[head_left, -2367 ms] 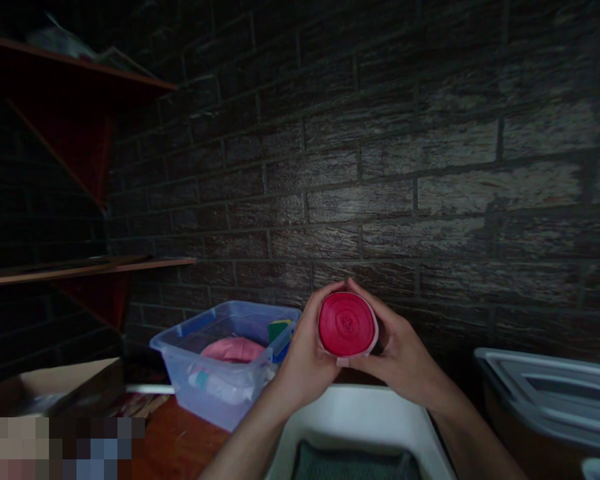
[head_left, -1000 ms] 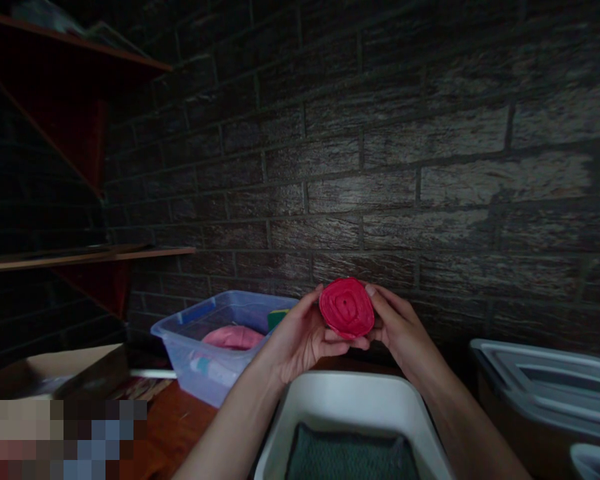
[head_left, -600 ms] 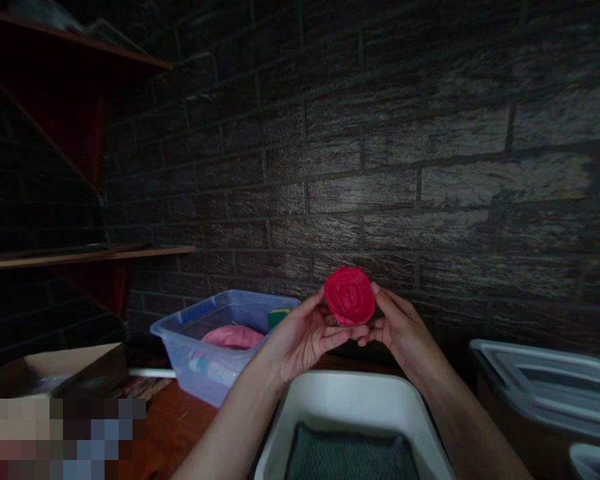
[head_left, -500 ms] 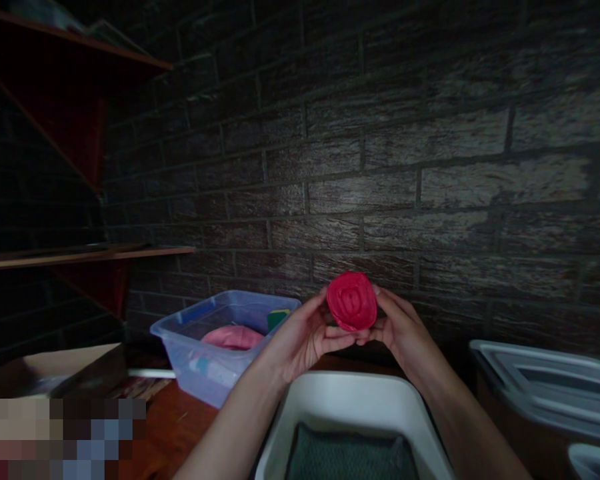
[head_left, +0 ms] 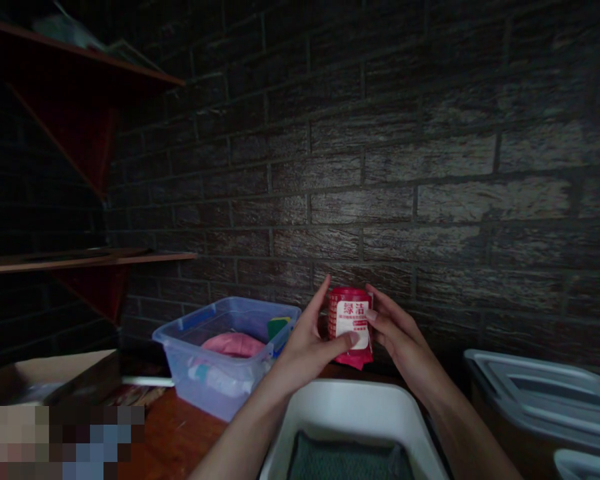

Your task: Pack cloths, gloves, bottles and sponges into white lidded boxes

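A red roll of plastic bags (head_left: 351,323) with a white printed label is held up in front of the brick wall. My left hand (head_left: 307,348) grips it from the left, thumb pressed across the label's lower part. On the other side my right hand (head_left: 399,333) closes on it, with the thumb at the label's right edge. A loose red flap hangs from the roll's lower end. Below the hands stands a white bin (head_left: 350,393) with a dark green textured cloth-like item (head_left: 347,460) inside.
To the left, a clear bluish plastic tub (head_left: 215,390) holds a pink item (head_left: 235,345) and a green-yellow sponge (head_left: 279,326). An open cardboard box (head_left: 75,370) sits farther left, under wooden shelves (head_left: 155,257). Grey-lidded containers (head_left: 545,387) stand at the right.
The roll has been turned from showing its coiled end to showing its labelled side. Both hands have shifted around it, with the thumbs now on the label side.
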A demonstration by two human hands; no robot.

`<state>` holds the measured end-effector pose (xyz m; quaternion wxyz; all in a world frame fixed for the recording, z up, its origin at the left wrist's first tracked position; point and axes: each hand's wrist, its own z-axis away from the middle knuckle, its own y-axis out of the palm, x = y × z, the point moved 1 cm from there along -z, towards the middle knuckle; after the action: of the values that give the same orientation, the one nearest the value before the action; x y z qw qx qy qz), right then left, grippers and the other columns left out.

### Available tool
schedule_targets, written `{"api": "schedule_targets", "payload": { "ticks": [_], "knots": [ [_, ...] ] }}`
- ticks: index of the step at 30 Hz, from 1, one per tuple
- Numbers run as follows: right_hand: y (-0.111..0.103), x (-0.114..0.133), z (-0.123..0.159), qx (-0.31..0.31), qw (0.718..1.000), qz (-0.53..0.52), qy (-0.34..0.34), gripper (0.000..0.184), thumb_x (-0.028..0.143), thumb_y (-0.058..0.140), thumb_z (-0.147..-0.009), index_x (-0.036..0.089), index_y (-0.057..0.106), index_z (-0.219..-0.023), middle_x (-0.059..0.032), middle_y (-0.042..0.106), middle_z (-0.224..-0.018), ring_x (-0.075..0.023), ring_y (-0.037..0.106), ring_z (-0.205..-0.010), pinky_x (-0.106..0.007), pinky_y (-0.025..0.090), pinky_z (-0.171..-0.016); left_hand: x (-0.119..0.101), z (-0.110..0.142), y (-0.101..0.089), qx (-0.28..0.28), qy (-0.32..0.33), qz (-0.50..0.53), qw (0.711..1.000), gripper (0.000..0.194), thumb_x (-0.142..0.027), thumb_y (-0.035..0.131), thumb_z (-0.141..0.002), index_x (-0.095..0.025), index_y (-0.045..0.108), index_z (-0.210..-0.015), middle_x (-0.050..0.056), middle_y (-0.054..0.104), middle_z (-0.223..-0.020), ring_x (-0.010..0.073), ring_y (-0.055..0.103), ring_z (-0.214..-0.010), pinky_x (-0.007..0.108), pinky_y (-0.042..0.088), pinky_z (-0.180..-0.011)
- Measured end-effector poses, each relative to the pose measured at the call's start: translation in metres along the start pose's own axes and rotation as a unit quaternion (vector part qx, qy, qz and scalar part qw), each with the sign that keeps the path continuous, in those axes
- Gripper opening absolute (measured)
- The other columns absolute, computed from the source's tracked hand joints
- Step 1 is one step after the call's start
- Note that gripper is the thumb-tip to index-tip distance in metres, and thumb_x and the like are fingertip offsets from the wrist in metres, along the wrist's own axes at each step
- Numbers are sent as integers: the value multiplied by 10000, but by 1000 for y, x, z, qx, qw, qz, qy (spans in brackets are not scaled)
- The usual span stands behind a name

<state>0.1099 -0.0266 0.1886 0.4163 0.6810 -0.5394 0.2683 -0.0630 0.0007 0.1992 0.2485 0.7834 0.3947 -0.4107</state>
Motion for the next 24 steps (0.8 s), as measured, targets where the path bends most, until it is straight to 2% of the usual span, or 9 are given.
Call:
{"api": "schedule_targets", "payload": {
  "ticks": [5, 10, 14, 19, 21, 24],
  "knots": [
    [3, 9, 5, -4, 999, 31, -34, 585, 420, 788, -836, 264, 608, -1370, -72, 663, -1368, -287, 596, -1281, -471, 413, -1132, -3, 10, 5, 47, 24, -106, 993, 1046, -147, 780, -791, -252, 148, -1618, 144, 529, -1444, 281, 633, -1181, 423, 519, -1019],
    [8, 17, 11, 46, 994, 88, -37, 587, 386, 778, -849, 275, 594, -1395, -75, 629, -1402, -277, 591, -1279, -430, 454, -1086, -22, 18, -11, 63, 9, -126, 990, 868, -252, 758, -844, -250, 274, -1565, 143, 439, -1517, 283, 583, -1250, 382, 515, -1000],
    [7, 22, 20, 121, 983, 136, -5, 624, 368, 777, -853, 288, 561, -1433, -76, 582, -1449, -276, 586, -1279, -434, 463, -1080, -32, 21, -29, 94, -45, -115, 988, 733, -295, 758, -850, -253, 412, -1494, 119, 521, -1436, 285, 578, -1241, 361, 510, -966],
    [9, 26, 36, 277, 951, 122, 59, 926, 252, 884, -724, 318, 424, -1525, -77, 544, -1486, -270, 584, -1287, -411, 508, -1041, -29, 27, -43, 103, -154, -46, 982, 557, -270, 734, -846, -214, 554, -1370, 99, 630, -1303, 266, 619, -1158, 338, 496, -936],
    [11, 24, 39, 292, 943, 145, 63, 926, 241, 902, -684, 289, 458, -1495, -83, 589, -1432, -267, 611, -1244, -400, 523, -1016, -25, 29, -45, 114, -193, -25, 974, 501, -252, 714, -853, -215, 578, -1334, 88, 650, -1280, 245, 635, -1116, 328, 498, -923],
    [11, 19, 41, 259, 933, 243, 51, 757, 279, 900, -669, 231, 585, -1356, -68, 696, -1236, -250, 671, -1086, -361, 551, -921, -19, 30, -49, 132, -226, -25, 965, 445, -279, 661, -891, -202, 582, -1323, 95, 673, -1236, 234, 649, -1069, 331, 510, -892]
  ]
}}
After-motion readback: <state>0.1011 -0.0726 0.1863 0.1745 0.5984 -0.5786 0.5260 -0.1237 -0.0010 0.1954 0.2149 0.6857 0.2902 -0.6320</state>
